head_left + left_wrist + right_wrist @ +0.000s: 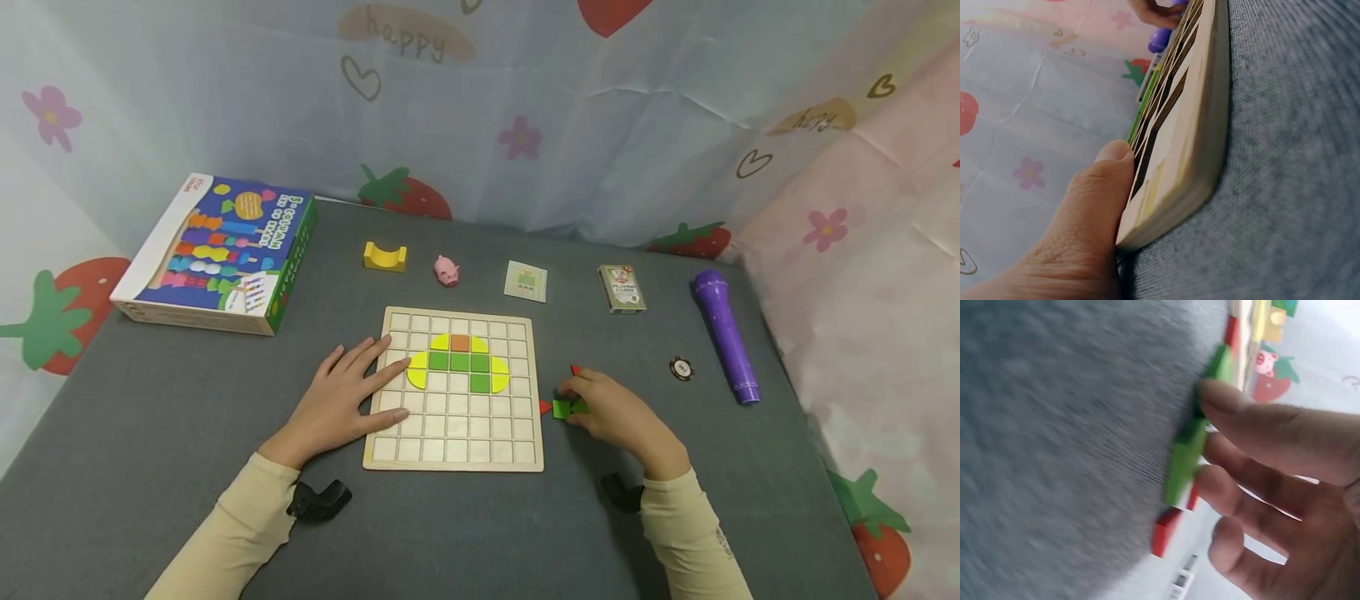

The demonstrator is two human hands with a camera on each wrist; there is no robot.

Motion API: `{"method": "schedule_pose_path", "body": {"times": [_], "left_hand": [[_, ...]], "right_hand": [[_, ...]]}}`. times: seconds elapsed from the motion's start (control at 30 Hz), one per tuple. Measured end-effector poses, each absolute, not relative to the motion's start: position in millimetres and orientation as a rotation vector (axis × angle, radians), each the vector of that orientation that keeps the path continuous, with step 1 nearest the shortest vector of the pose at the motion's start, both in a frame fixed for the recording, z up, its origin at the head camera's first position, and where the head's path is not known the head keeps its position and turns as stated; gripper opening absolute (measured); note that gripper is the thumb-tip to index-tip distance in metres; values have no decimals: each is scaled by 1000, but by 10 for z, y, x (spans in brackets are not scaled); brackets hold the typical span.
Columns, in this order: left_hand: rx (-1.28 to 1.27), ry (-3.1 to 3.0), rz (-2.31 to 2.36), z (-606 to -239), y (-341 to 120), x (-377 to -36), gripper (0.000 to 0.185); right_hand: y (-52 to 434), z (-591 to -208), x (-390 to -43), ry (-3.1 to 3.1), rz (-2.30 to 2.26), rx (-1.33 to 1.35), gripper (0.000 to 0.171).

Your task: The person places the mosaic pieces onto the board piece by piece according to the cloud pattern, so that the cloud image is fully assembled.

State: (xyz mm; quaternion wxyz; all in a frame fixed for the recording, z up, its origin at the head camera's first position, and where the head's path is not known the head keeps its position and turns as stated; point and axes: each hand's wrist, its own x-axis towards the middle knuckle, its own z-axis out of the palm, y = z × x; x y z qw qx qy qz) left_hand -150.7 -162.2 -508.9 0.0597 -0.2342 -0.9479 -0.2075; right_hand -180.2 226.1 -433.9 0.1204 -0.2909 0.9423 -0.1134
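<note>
A wooden grid board (453, 463) lies in front of me. Green squares (459, 362), an orange square (460, 342) and yellow rounded pieces (500, 375) fill some of its upper cells. My left hand (337, 408) rests with spread fingers on the board's left edge; its thumb (1094, 178) lies along the rim in the left wrist view. Right of the board, my right hand (615, 417) pinches at the small green blocks (561, 409), thumb and curled fingers on either side. The thumb (1229, 397) overlaps one green block in the right wrist view. Red pieces (545, 407) lie beside them.
Behind the board stand a yellow arched block (385, 257), a pink pig figure (446, 271), a pattern card (526, 281) and a card box (622, 288). A toy box (217, 250) lies far left. A poker chip (681, 368) and purple microphone (726, 337) lie right.
</note>
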Motion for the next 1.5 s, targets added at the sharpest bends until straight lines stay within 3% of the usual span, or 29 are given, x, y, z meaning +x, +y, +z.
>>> {"method": "schedule_pose_path", "body": {"times": [0.63, 0.87, 1.17, 1.5], "left_hand": [[-711, -2902, -616, -5066, -1620, -1508, 75], [-708, -2919, -608, -5040, -1616, -1505, 75], [-702, -2925, -617, -5056, -1616, -1504, 75], [-693, -2941, -603, -5051, -1615, -1500, 75]], "right_hand": [[2231, -4314, -1791, 2816, -424, -829, 24], [1910, -4220, -1825, 2802, -444, -890, 29], [1455, -4211, -1945, 2687, -524, -1096, 22], [1152, -4295, -2041, 2656, -405, -1124, 21]]}}
